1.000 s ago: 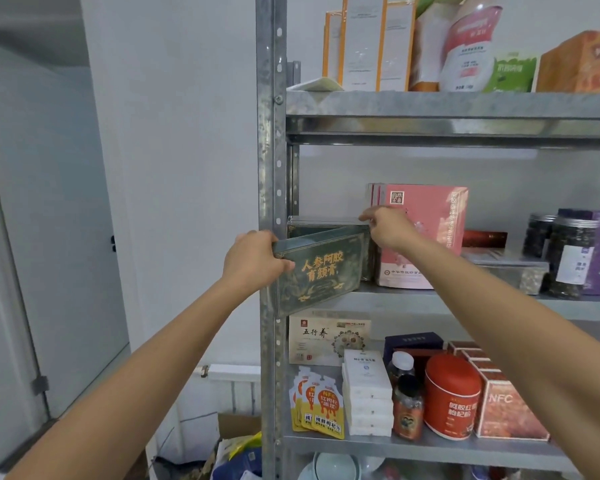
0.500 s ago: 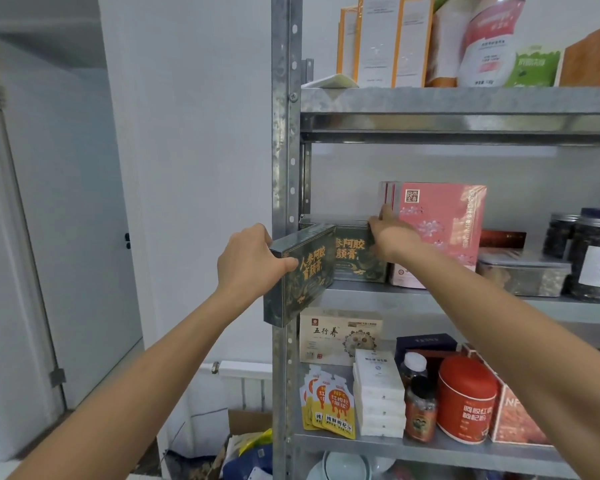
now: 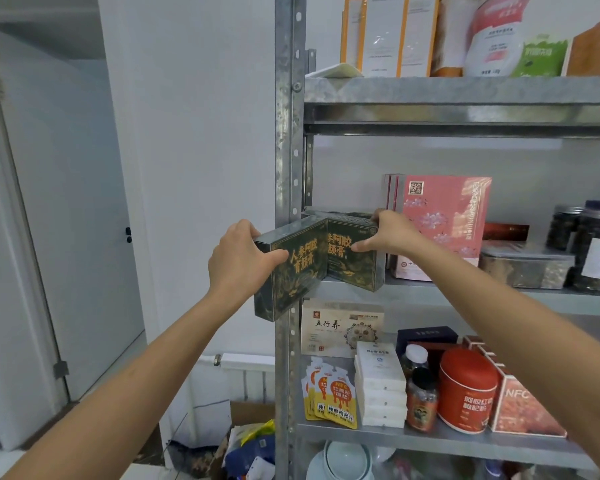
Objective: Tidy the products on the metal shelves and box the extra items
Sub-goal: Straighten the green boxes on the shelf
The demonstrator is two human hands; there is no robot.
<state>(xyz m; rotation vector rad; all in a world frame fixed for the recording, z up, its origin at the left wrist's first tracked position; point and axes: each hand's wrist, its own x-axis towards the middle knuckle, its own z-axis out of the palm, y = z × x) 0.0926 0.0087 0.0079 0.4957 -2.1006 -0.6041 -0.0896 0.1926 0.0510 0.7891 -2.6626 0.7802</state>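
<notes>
Our left hand (image 3: 238, 261) grips the front green box (image 3: 293, 271), thumb across its face, fingers curled round its left edge. The box is upright and angled, out in front of the shelf post (image 3: 286, 150). Its right edge seems to touch a second green box (image 3: 352, 263) standing on the middle shelf (image 3: 465, 296). Our right hand (image 3: 390, 233) holds that one, fingers over the top, thumb on the face. A pink box (image 3: 444, 220) stands just beside it.

Two boxes (image 3: 297, 271), (image 3: 352, 259): dark green, gold lettering and ornament. Box (image 3: 444, 223): pink, pale blossom print. Canister (image 3: 466, 393): red, white characters. Pouches (image 3: 336, 398): yellow and orange. Shelves (image 3: 465, 95): mottled grey galvanised metal.
</notes>
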